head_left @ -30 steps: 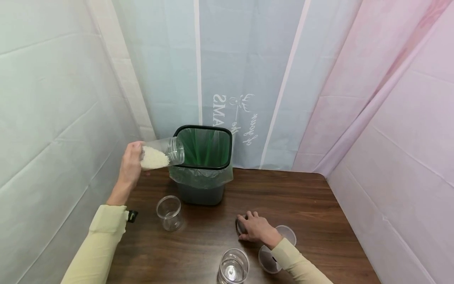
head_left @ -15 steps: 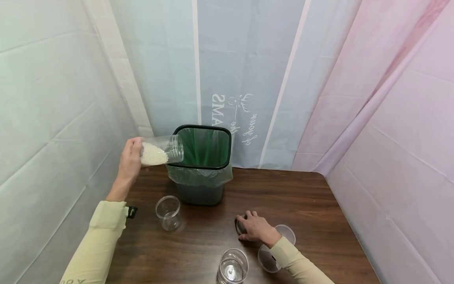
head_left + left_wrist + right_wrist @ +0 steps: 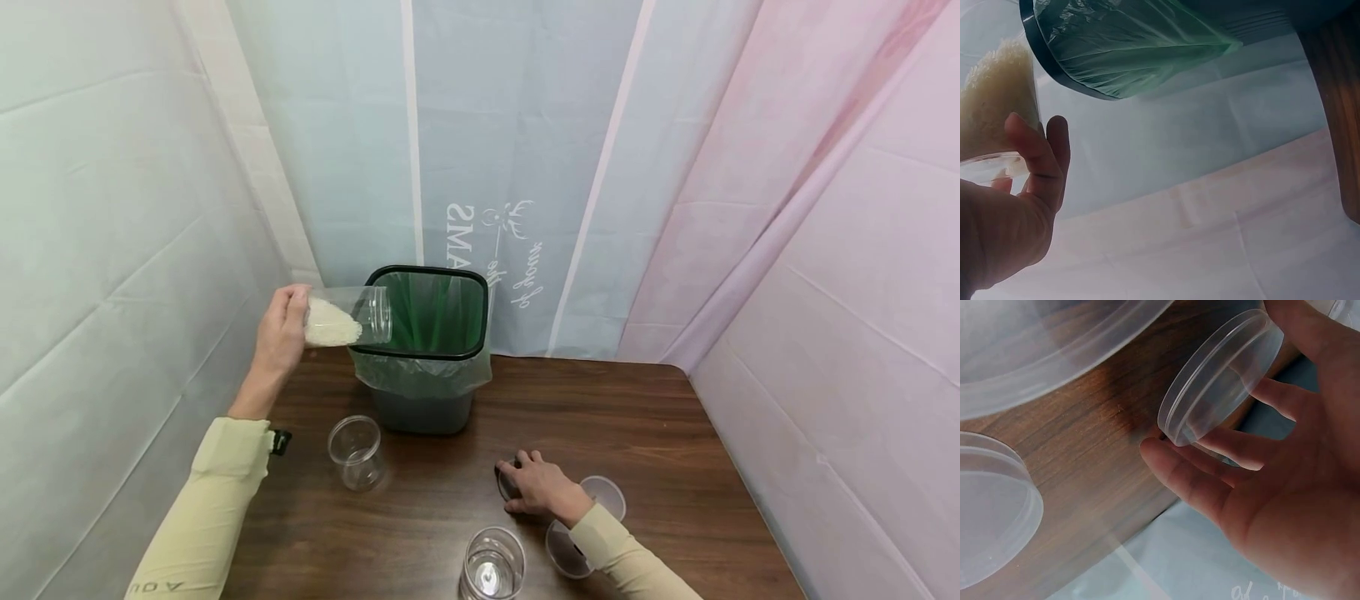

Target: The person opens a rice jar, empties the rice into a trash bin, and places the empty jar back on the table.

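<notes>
My left hand [image 3: 281, 333] grips the base end of a clear jar [image 3: 371, 307] that lies tilted almost level in the air. White rice [image 3: 330, 323] is heaped inside, toward the base. The jar's mouth points right, over the left rim of the bin [image 3: 423, 412]. In the left wrist view, fingers wrap round the jar beside the rice [image 3: 1000, 94]. On the table's right side, my right hand [image 3: 543, 489] holds a clear round lid [image 3: 1210, 381] tipped on edge between thumb and fingers. From the head view that lid is mostly hidden under the hand.
A green plastic liner [image 3: 438, 312] lines the black-rimmed bin. A clear jar [image 3: 356, 450] stands before it, and another [image 3: 493, 562] is near the front. Two more lids [image 3: 567, 550] lie by the right forearm. Fabric walls surround the wooden table [image 3: 660, 442].
The left hand has raised the jar's base slightly and shifted a little right, so the jar lies nearer level. The right hand stays in place on the lid.
</notes>
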`<state>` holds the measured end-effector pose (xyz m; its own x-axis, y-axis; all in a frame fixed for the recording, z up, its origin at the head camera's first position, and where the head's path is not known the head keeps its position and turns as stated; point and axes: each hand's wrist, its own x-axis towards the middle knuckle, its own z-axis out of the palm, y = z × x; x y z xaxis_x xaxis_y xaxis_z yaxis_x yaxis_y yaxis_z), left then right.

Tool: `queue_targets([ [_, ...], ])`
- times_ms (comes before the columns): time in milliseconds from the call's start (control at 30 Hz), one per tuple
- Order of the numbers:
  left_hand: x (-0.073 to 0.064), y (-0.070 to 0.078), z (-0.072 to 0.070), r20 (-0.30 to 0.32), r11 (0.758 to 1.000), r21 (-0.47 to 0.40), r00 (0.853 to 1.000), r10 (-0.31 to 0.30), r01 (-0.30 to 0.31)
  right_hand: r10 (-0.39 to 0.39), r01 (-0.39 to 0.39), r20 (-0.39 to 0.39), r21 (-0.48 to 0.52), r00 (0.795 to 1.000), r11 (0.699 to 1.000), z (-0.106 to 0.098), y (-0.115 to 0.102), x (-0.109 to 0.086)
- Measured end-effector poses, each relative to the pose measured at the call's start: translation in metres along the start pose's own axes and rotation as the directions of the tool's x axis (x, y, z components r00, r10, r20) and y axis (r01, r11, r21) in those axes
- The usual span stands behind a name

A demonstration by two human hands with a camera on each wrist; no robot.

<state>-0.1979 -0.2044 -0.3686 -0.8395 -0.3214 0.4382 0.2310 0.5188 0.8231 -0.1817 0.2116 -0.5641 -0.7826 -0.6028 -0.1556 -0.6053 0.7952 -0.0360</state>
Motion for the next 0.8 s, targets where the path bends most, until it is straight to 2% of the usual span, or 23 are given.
queue_targets([
  [467,0.0067,0.0008,0.0019,0.073,0.999,0.022,0.997,0.022,-0.023,0.008,-0.008,0.022,0.004,1.000,1.000,0.0023,0.0010,0.0014],
  [800,0.0084,0.0000,0.0041,0.045,0.995,0.082,0.998,0.053,-0.057,-0.005,0.005,0.037,-0.008,0.999,1.000,0.0019,0.0017,0.0029],
])
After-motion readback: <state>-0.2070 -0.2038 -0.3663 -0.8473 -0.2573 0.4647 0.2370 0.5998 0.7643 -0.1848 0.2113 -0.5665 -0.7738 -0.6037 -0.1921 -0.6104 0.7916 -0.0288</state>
